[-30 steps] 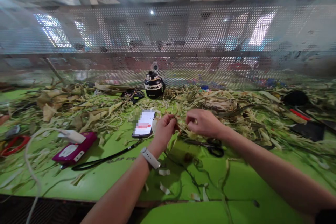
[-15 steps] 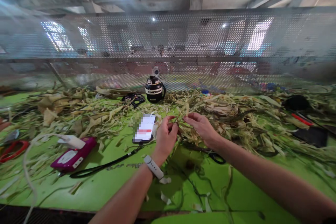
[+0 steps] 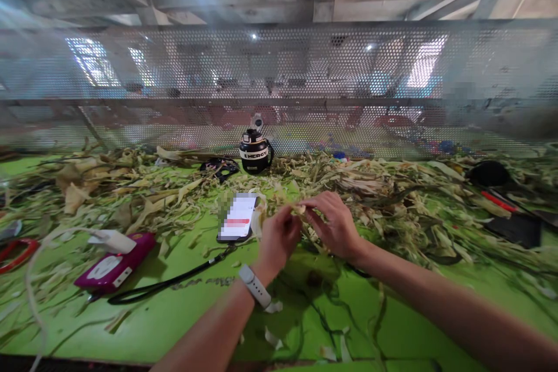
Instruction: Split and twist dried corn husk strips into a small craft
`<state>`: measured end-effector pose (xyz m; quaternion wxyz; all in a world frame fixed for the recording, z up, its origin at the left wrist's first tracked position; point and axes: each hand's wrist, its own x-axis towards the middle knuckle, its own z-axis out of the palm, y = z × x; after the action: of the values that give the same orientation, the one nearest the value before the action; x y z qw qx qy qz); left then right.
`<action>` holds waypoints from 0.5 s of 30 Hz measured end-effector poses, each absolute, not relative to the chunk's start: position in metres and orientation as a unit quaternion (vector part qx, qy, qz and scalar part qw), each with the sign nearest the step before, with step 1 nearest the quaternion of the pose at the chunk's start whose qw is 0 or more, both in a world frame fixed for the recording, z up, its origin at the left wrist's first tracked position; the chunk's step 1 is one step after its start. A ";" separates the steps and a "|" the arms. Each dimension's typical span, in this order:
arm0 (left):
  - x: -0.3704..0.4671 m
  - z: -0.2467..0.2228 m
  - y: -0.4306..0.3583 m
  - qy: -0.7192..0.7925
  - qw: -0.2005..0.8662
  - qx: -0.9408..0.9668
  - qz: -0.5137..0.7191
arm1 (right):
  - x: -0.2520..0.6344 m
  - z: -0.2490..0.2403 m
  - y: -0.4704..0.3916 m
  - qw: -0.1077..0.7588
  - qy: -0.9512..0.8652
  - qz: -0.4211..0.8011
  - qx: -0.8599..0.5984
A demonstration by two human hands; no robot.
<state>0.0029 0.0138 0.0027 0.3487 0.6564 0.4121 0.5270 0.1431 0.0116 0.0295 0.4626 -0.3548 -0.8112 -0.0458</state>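
Husk strip (image 3: 299, 208), pinched by right hand (image 3: 333, 223) below frame centre, at upper-right edge of curled left hand (image 3: 278, 237) with hidden contents.

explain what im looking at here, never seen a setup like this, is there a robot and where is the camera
There's no robot, just a person's bare hands, seen from a camera worn on their head. The left hand, above a pale wristband, is curled; what it holds is hidden. Beside it, the right hand seems to pinch a small pale piece. On the green table lie dry plant strips, a phone, a purple socket block and a black bottle.
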 end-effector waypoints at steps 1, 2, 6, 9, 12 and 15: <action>0.004 0.002 0.014 0.404 0.358 0.660 0.522 | 0.143 0.029 0.011 0.446 -0.823 -0.054 -0.346; 0.005 0.002 0.014 0.396 0.373 0.657 0.521 | 0.143 0.029 0.011 0.431 -0.835 -0.059 -0.335; 0.010 0.004 0.012 0.387 0.470 0.601 0.518 | 0.142 0.029 0.012 0.410 -0.857 -0.039 -0.309; 0.010 0.007 0.013 0.376 0.522 0.544 0.539 | 0.144 0.034 0.015 0.428 -0.833 -0.034 -0.349; 0.009 0.009 0.015 0.386 0.519 0.507 0.570 | 0.149 0.040 0.020 0.413 -0.811 -0.024 -0.413; 0.007 0.009 0.018 0.395 0.512 0.502 0.575 | 0.152 0.045 0.024 0.378 -0.816 0.029 -0.437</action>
<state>0.0074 0.0178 0.0091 0.5119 0.5015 0.3954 0.5745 0.1524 0.0243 0.0447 0.3781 -0.4366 -0.8158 0.0288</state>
